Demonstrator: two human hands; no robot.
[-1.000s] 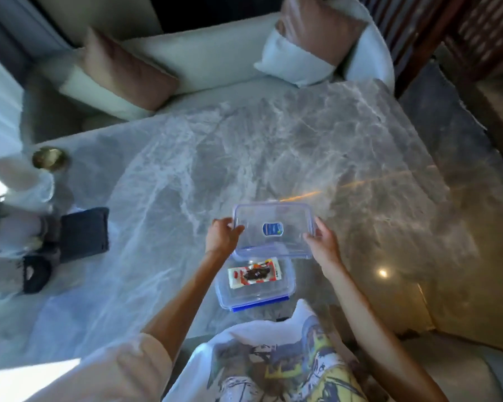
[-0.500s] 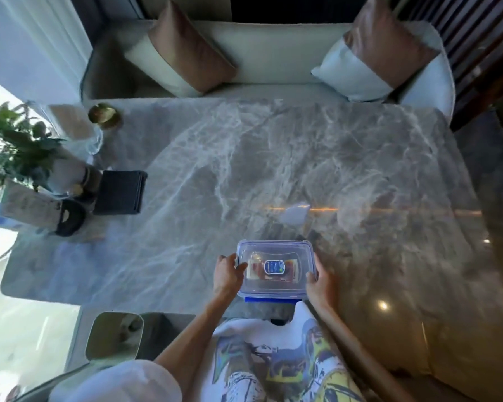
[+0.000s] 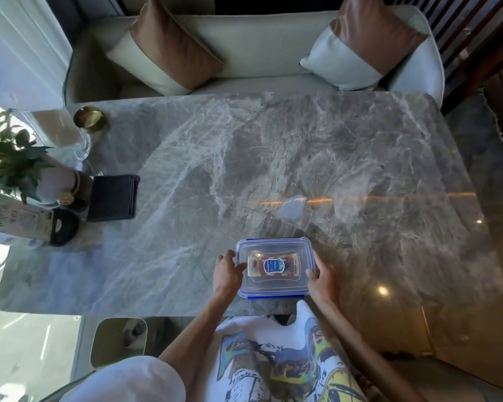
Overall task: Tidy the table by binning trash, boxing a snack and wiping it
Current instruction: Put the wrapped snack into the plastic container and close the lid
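A clear plastic box (image 3: 275, 290) with blue clasps rests near the front edge of the grey marble table (image 3: 244, 158). Its clear lid (image 3: 299, 250) with a blue oval label lies flat on top. Through the lid shows a packaged snack (image 3: 256, 265) in a red and white wrapper. My left hand (image 3: 227, 274) grips the box's left side, thumb on the lid. My right hand (image 3: 321, 278) grips the right side. A dark folded cloth (image 3: 112, 197) lies at the table's left.
A potted plant (image 3: 9, 163), a glass vase (image 3: 67, 137), a brass dish (image 3: 89, 118), a printed carton (image 3: 18, 219) and a black object (image 3: 63, 227) crowd the left end. A sofa with two cushions (image 3: 169, 44) runs behind the table. A bin (image 3: 119, 340) stands on the floor, front left.
Both hands lowered the lid from above the open box onto it, so it now covers the snack. The camera view shifted back and up.
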